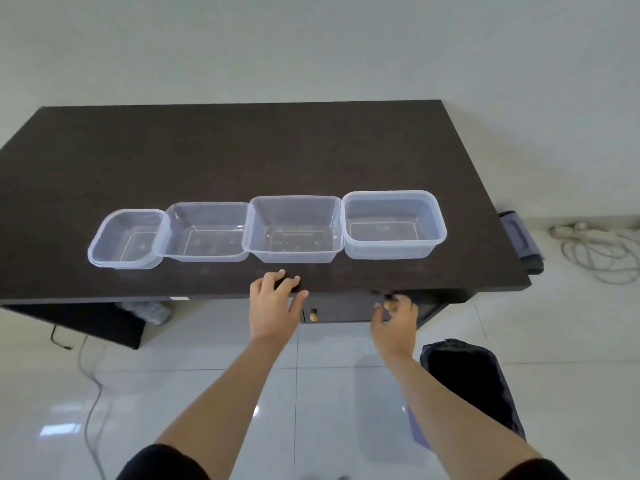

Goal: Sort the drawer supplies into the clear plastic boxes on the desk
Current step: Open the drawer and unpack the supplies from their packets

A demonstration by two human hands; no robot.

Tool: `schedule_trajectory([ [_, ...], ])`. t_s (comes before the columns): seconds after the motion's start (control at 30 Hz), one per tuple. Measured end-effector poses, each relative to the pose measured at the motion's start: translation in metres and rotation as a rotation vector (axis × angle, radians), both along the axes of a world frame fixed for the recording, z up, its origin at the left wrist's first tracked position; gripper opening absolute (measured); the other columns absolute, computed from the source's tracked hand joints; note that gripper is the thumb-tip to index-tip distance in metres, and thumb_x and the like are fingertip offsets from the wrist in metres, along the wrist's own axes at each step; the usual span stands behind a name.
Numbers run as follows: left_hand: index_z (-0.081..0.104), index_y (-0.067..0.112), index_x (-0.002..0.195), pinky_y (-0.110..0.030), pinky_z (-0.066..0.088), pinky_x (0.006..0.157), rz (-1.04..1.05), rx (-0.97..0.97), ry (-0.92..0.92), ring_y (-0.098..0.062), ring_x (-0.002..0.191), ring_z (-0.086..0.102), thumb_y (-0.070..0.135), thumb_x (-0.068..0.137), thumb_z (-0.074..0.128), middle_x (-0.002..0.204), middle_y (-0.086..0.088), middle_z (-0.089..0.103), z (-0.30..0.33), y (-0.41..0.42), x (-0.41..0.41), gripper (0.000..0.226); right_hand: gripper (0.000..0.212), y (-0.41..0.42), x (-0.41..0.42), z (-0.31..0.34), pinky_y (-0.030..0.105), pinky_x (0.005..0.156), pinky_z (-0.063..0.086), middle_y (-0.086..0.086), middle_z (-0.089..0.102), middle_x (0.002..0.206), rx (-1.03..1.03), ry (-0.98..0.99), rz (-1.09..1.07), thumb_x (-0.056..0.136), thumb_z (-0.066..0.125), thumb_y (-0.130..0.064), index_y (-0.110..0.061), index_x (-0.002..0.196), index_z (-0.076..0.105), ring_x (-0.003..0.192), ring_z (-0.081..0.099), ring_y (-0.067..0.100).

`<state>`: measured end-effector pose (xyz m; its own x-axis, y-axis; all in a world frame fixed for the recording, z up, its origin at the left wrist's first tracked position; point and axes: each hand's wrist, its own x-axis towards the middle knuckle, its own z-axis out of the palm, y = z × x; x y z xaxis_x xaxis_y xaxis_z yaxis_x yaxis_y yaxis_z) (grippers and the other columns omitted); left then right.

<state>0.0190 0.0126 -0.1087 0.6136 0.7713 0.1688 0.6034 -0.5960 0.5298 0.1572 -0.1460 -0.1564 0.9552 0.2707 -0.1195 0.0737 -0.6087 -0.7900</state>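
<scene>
Several empty clear plastic boxes stand in a row on the dark desk (242, 150), from the small leftmost box (104, 244) to the rightmost box (440, 233). Under the desk's front edge is a dark drawer (346, 308), closed, with a wooden knob (313, 316) on its left. My left hand (273, 306) lies on the desk's front edge with its fingers spread and nothing in it. My right hand (396, 318) is at the drawer's right knob (390, 301), with thumb and fingers pinched around it. The drawer's contents are hidden.
A black bin with a bag (467, 386) stands on the tiled floor right of my right arm. A dark case (519, 237) leans by the desk's right side, with coiled cables (595, 251) beyond. Another cable (90, 375) runs across the floor at left.
</scene>
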Motion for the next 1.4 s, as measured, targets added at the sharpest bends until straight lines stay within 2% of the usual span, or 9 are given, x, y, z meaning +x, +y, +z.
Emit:
schedule_trajectory([
  [0.2,0.072,0.014,0.103,-0.031,0.042,0.082,0.026,0.11,-0.087,-0.036,0.101,0.05,0.027,0.08,0.073,0.109,-0.009,0.062,-0.016,0.001,0.0,0.026,0.022,0.016,0.007,-0.012,0.025,0.078,0.049,0.01,0.062,0.093,0.276,0.176,-0.347,0.087,0.061,-0.009,-0.002,0.107,0.057,0.084,0.061,0.022],
  [0.27,0.072,0.014,0.103,-0.032,0.043,0.081,0.021,0.122,-0.089,-0.035,0.101,0.049,0.028,0.081,0.072,0.11,-0.009,0.062,-0.019,0.001,0.0,0.026,0.021,0.017,0.006,-0.014,0.006,0.068,0.046,0.007,0.061,0.085,0.323,0.18,-0.376,0.086,0.064,-0.008,-0.002,0.104,0.058,0.073,0.06,0.011],
  [0.37,0.071,0.015,0.104,-0.035,0.046,0.082,0.018,0.128,-0.09,-0.034,0.102,0.048,0.037,0.084,0.064,0.11,-0.008,0.062,-0.022,0.002,-0.001,0.03,0.017,0.016,0.007,-0.021,-0.002,0.058,0.04,0.001,0.057,0.073,0.366,0.177,-0.397,0.084,0.065,-0.006,0.0,0.099,0.06,0.059,0.055,-0.011],
  [0.53,0.07,0.016,0.107,-0.037,0.045,0.084,0.018,0.096,-0.093,-0.035,0.105,0.047,0.042,0.086,0.057,0.113,-0.009,0.061,-0.021,0.001,-0.001,0.036,0.012,0.008,0.015,-0.022,0.005,0.06,0.04,-0.002,0.054,0.064,0.283,0.121,-0.278,0.083,0.065,-0.005,-0.001,0.093,0.06,0.062,0.054,0.014],
  [0.63,0.069,0.016,0.11,-0.039,0.046,0.086,0.029,0.051,-0.103,-0.035,0.111,0.047,0.03,0.085,0.067,0.118,-0.009,0.06,-0.02,-0.002,-0.001,0.028,0.012,0.005,0.014,-0.02,0.016,0.063,0.042,-0.006,0.054,0.062,0.267,0.097,-0.259,0.082,0.066,-0.005,0.0,0.091,0.06,0.059,0.053,0.006],
  [0.77,0.068,0.016,0.114,-0.039,0.045,0.091,0.027,0.017,-0.111,-0.036,0.119,0.045,0.023,0.087,0.067,0.127,-0.01,0.057,-0.02,-0.005,-0.002,0.028,0.013,-0.008,0.0,-0.023,0.0,0.058,0.038,0.001,0.057,0.062,0.276,0.072,-0.267,0.081,0.067,-0.006,-0.002,0.089,0.059,0.056,0.058,-0.004],
  [0.97,0.057,0.014,0.126,-0.025,0.03,0.098,0.042,-0.082,-0.125,-0.028,0.141,0.026,0.029,0.091,0.06,0.15,-0.006,0.036,-0.017,-0.036,-0.01,0.039,0.014,-0.024,-0.012,-0.024,0.0,0.058,0.039,0.006,0.06,0.069,0.252,0.087,-0.261,0.082,0.068,-0.007,0.0,0.091,0.059,0.056,0.057,-0.001],
  [1.17,0.042,0.018,0.14,-0.024,0.038,0.096,0.015,-0.237,-0.074,-0.018,0.145,0.018,0.039,0.091,0.055,0.16,-0.002,0.007,-0.028,-0.073,-0.026,0.055,0.012,-0.054,-0.044,-0.024,0.008,0.056,0.038,0.0,0.055,0.064,0.196,0.066,-0.276,0.081,0.065,-0.002,0.001,0.09,0.058,0.061,0.053,0.02],
  [1.4,0.027,0.015,0.148,-0.032,0.028,0.115,0.095,-0.503,0.013,-0.013,0.145,0.018,0.044,0.095,0.045,0.158,0.004,0.017,-0.028,-0.127,-0.049,0.063,0.01,-0.097,-0.085,-0.021,0.015,0.059,0.039,-0.002,0.053,0.063,0.179,0.053,-0.271,0.083,0.063,0.0,-0.006,0.086,0.055,0.062,0.052,0.02],
])
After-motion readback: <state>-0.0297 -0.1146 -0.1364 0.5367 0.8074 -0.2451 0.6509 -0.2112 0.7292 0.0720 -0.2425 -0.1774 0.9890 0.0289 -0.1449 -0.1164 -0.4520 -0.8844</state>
